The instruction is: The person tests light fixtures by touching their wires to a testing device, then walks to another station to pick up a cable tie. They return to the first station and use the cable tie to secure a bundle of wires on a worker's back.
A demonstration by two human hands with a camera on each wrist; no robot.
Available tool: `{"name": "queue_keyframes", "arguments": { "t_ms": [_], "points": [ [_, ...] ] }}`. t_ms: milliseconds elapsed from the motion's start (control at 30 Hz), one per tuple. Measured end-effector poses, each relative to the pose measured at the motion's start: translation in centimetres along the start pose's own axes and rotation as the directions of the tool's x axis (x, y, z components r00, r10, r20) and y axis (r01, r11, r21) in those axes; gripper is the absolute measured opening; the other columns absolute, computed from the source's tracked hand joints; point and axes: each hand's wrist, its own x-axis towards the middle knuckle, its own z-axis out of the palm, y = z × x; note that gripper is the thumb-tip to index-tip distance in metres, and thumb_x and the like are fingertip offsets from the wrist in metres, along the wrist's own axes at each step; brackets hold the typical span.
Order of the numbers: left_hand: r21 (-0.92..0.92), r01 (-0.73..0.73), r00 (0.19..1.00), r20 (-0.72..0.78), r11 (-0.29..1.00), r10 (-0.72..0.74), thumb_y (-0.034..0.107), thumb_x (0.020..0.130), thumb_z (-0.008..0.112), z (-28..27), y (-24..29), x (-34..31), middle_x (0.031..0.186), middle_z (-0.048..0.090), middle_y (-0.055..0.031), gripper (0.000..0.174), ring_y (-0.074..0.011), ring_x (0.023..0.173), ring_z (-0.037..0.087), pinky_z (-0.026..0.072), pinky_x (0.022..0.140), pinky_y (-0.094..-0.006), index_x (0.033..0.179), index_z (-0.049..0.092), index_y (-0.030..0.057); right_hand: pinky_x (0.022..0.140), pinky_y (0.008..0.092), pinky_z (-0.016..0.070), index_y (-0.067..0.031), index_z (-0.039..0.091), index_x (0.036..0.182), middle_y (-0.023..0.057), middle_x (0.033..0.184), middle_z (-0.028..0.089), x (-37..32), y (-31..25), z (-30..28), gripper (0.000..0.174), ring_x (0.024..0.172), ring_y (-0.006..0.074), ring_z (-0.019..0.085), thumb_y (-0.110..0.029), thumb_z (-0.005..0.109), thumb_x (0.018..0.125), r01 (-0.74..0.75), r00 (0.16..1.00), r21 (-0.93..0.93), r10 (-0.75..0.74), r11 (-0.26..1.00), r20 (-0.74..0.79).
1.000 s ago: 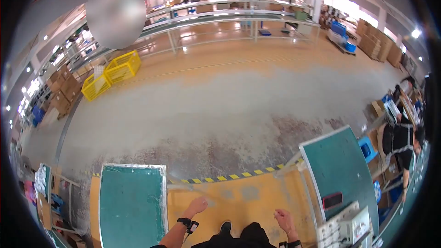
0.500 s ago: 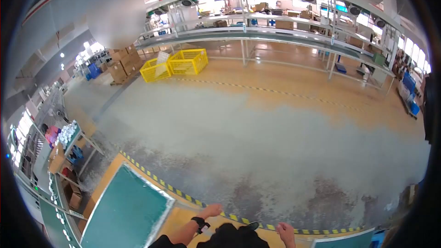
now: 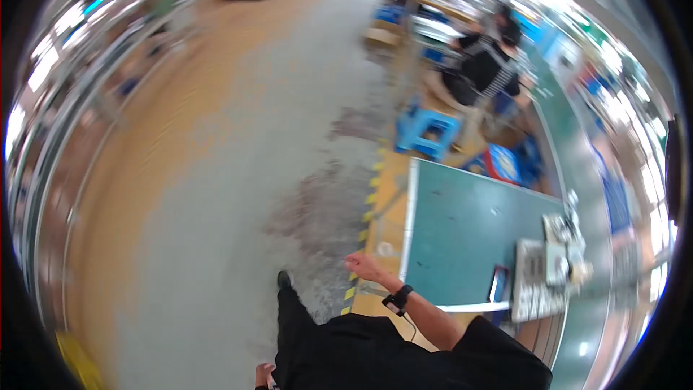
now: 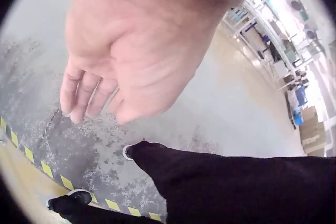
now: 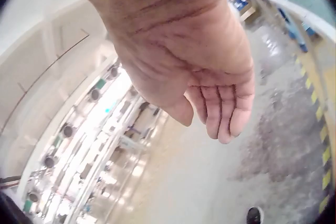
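Observation:
Nothing is in either hand. Low at the left edge of the body, my left hand (image 3: 265,373) shows only partly in the head view; in the left wrist view the left hand (image 4: 134,61) hangs over the floor, fingers loosely bent. My right hand (image 3: 366,267) is over the striped floor line, left of the green table (image 3: 462,238), touching nothing. Loosely curved fingers of the right hand (image 5: 194,71) show in the right wrist view. A phone (image 3: 498,284) lies near the table's front edge, beside a white device (image 3: 556,265).
A person in black (image 3: 482,68) sits beyond the table, near a blue stool (image 3: 427,132). A long rack (image 3: 79,101) runs along the left. Grey floor (image 3: 216,217) stretches ahead, bordered by yellow-black tape (image 3: 372,198). A yellow crate (image 3: 78,361) is blurred at lower left.
The head view has swung right, bringing the green table, phone and seated person back into sight. The left hand now shows low beside the body, and the right arm reaches across the view toward the tape.

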Motion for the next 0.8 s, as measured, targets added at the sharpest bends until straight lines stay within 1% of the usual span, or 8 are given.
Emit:
{"name": "queue_keyframes", "arguments": {
  "t_ms": [200, 233, 400, 467, 533, 567, 633, 800],
  "points": [
    [0.105, -0.203, 0.819, 0.563, 0.974, 0.11, 0.028, 0.076, 0.062, -20.7, -14.5, 20.7, 0.091, 0.072, -0.0102, 0.02, -0.0272, 0.087, 0.07, 0.0567, 0.074, -0.0434, 0.083, 0.072, 0.0124, 0.08, 0.039, 0.0551, -0.005, 0.07, 0.114, 0.0187, 0.096, 0.073, 1.1, -0.5, -10.8, 0.034, 0.089, 0.0292, 0.072, -0.03, 0.063, 0.092, -0.309, 0.828, 0.323, 0.42, 0.894, -0.371],
    [0.357, -0.485, 0.786, 0.577, 0.798, 0.22, 0.026, 0.076, 0.059, -24.2, -16.9, 25.9, 0.093, 0.073, -0.0113, 0.021, -0.0303, 0.09, 0.069, 0.0558, 0.077, -0.0463, 0.082, 0.074, 0.013, 0.079, 0.0383, 0.055, -0.0048, 0.071, 0.114, 0.0181, 0.094, 0.073, 0.2, 0.1, -11.1, 0.034, 0.087, 0.0283, 0.072, -0.029, 0.063, 0.092, -0.317, 0.762, 0.393, 0.478, 0.863, -0.436],
    [0.49, -0.181, 0.974, -0.031, 0.853, 0.224, 0.018, 0.084, 0.056, -44.7, -18.9, 55.6, 0.069, 0.066, -0.0194, 0.024, -0.0377, 0.065, 0.064, 0.0463, 0.059, -0.0554, 0.072, 0.071, 0.0026, 0.076, 0.037, 0.0546, -0.0047, 0.072, 0.11, 0.0154, 0.087, 0.072, 2.1, 6.8, -17.5, 0.03, 0.08, 0.0251, 0.07, -0.028, 0.063, 0.092, -0.346, 0.402, 0.516, 0.621, 0.784, -0.673],
    [-0.386, 0.167, 0.949, -0.188, 0.907, -0.255, 0.013, 0.085, 0.056, -51.3, -13.6, 65.0, 0.071, 0.066, -0.0192, 0.019, -0.0316, 0.062, 0.057, 0.042, 0.058, -0.0508, 0.075, 0.064, -0.0019, 0.076, 0.038, 0.0548, -0.0046, 0.073, 0.108, 0.0162, 0.089, 0.073, 4.0, 11.8, -18.6, 0.029, 0.083, 0.0268, 0.071, -0.028, 0.063, 0.092, -0.343, 0.307, 0.572, 0.664, 0.745, -0.682],
    [-0.311, -0.001, 0.875, -0.461, 0.95, -0.15, 0.016, 0.087, 0.061, -54.7, -7.5, 73.3, 0.099, 0.072, -0.0202, 0.025, -0.0338, 0.092, 0.067, 0.0511, 0.084, -0.0448, 0.103, 0.071, -0.0003, 0.077, 0.0392, 0.0551, -0.0047, 0.073, 0.106, 0.017, 0.09, 0.074, 5.2, 13.9, -20.5, 0.03, 0.085, 0.0288, 0.072, -0.028, 0.064, 0.091, -0.387, 0.277, 0.589, 0.698, 0.71, -0.66],
    [-0.085, 0.01, 0.96, -0.278, 0.996, -0.034, 0.021, 0.09, 0.062, -58.0, -1.9, 76.3, 0.105, 0.071, -0.0194, 0.033, -0.0359, 0.103, 0.066, 0.0503, 0.095, -0.0435, 0.114, 0.069, -0.0017, 0.077, 0.0399, 0.0552, -0.0039, 0.073, 0.106, 0.0177, 0.092, 0.074, 5.5, 14.8, -20.9, 0.03, 0.086, 0.0302, 0.072, -0.028, 0.064, 0.091, -0.442, 0.272, 0.61, 0.746, 0.658, -0.608],
    [0.076, -0.395, 0.871, -0.286, 0.916, 0.399, 0.027, 0.094, 0.062, -59.6, 8.0, 80.9, 0.111, 0.071, -0.0196, 0.039, -0.0341, 0.103, 0.068, 0.0525, 0.093, -0.0445, 0.124, 0.065, 0.0032, 0.074, 0.0389, 0.055, -0.0011, 0.073, 0.105, 0.017, 0.09, 0.074, 6.8, 15.6, -22.4, 0.031, 0.084, 0.029, 0.072, -0.027, 0.063, 0.091, -0.468, 0.229, 0.631, 0.774, 0.619, -0.59],
    [-0.274, -0.523, 0.802, 0.162, 0.807, 0.575, 0.028, 0.093, 0.063, -63.1, 31.2, 87.4, 0.114, 0.071, -0.0179, 0.041, -0.0347, 0.103, 0.069, 0.0543, 0.09, -0.0421, 0.128, 0.063, 0.0043, 0.065, 0.0292, 0.0535, 0.0048, 0.069, 0.109, 0.0107, 0.087, 0.073, 7.9, 15.6, -26.1, 0.03, 0.075, 0.0157, 0.068, -0.02, 0.062, 0.095, -0.174, 0.185, 0.843, 0.857, 0.51, -0.48]
  ]
}}
